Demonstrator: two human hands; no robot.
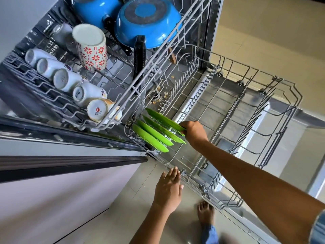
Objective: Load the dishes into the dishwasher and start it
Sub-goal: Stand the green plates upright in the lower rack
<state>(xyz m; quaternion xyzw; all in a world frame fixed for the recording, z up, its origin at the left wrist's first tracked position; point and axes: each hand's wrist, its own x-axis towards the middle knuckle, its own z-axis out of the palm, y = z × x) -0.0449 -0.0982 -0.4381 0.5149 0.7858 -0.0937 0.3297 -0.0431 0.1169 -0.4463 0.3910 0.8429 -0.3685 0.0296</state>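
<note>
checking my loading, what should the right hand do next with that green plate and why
Probably let go: the right hand grips the last green plate, which already stands in the lower rack tines beside three others, and the left hand hangs open near the rim.

Single head view, looking steeply down from above the dishwasher's pulled-out lower rack [228, 106]. Close range, wide-angle. Upper rack [112, 80] lies left of it, floor below.

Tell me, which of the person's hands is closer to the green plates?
Right. The right hand grips the edge of one of the green plates in the lower rack; the left hand hovers open below, near the rack's front corner.
</note>
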